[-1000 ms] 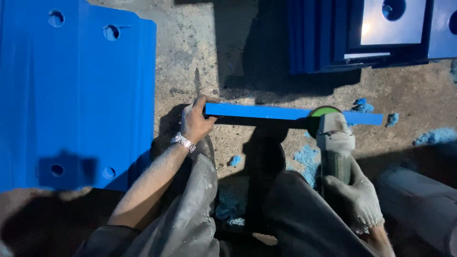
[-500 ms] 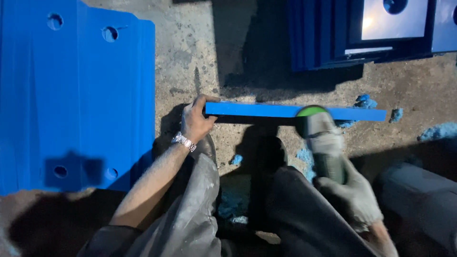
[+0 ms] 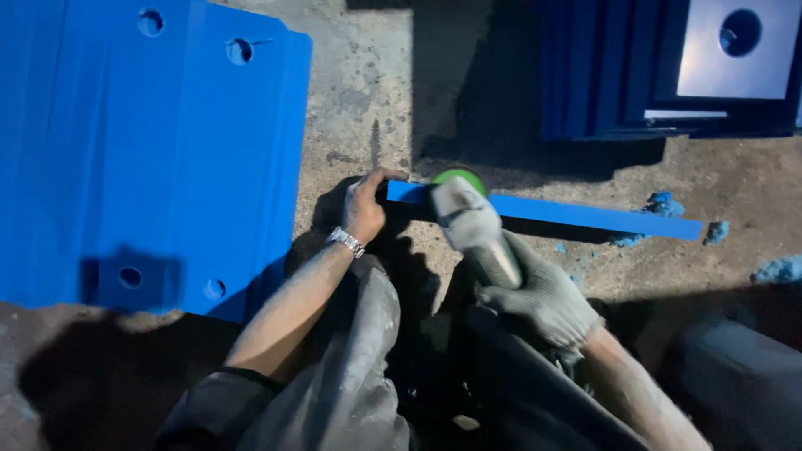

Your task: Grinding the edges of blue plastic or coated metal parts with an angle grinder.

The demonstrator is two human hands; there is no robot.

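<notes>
Grinder work had shifted along the long, narrow blue plastic strip [image 3: 585, 215]: a second before, the grey handheld angle grinder with a green disc guard [image 3: 468, 221] sat near the strip's right end, and half a second before it was only a little left of that; now it stood close to the left end, just beside the left hand [image 3: 365, 209]. The strip lay on edge on the rough, stained concrete floor [image 3: 368, 100], roughly where it had been. The bare left hand, with a metal wristwatch [image 3: 345, 241] on its wrist, stayed clamped on the strip's left end, fingers curled over the top edge. The right hand [image 3: 543, 301], in a knitted grey work glove, kept its fingers wrapped tightly around the grinder's body.

Crumbly blue shavings [image 3: 664, 203] lay scattered on the floor near the strip's right end. To the left sat a large flat blue plastic panel with round holes [image 3: 142, 150], smooth and matte. At the upper right stood a stack of dark blue panels [image 3: 601, 75], and beside them a pale grey plate with a round hole [image 3: 727, 50]
</notes>
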